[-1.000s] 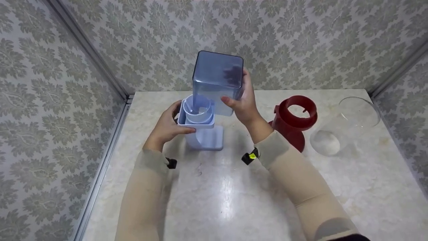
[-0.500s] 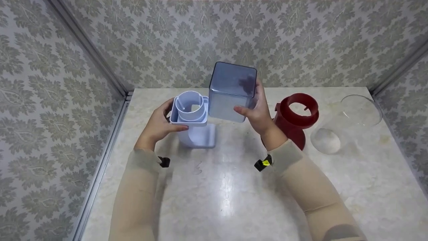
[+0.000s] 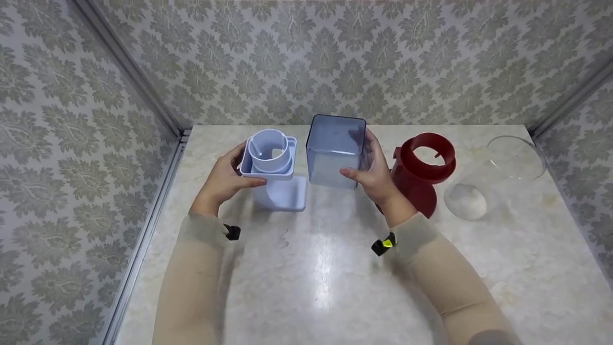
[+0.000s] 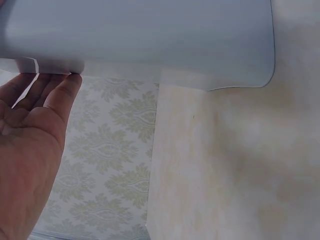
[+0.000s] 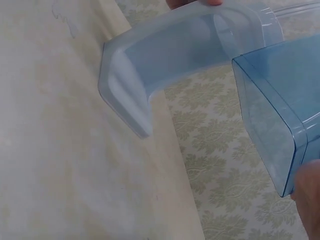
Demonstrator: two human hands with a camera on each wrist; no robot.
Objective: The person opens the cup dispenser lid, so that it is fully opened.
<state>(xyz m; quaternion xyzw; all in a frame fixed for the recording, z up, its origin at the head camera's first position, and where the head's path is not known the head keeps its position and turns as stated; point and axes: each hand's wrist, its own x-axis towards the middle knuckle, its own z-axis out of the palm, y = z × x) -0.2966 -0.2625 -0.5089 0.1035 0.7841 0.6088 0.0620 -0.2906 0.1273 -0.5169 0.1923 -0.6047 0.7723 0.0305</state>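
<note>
A light blue dispenser stand (image 3: 286,194) with a square tray top and a round collar stands upright at the back of the table. My left hand (image 3: 222,179) grips its top from the left, thumb along the front edge. In the left wrist view, fingers (image 4: 62,97) curl under that top. My right hand (image 3: 376,172) holds a see-through blue square container (image 3: 333,167) by its right side, thumb on the front. The container is beside the stand's collar, apart from it in the head view. In the right wrist view, the container's rim end (image 5: 265,130) is close to the stand's top.
A red dispenser stand (image 3: 417,191) of similar shape is just right of my right forearm. Beyond it lies a clear round vessel (image 3: 515,160) near the right wall. Patterned walls (image 3: 325,62) close in the marble-look table (image 3: 325,268) at the back and sides.
My right hand has carried the container from over the stand's collar to the right, then lower. My left hand and the light blue stand have shifted slightly left in view.
</note>
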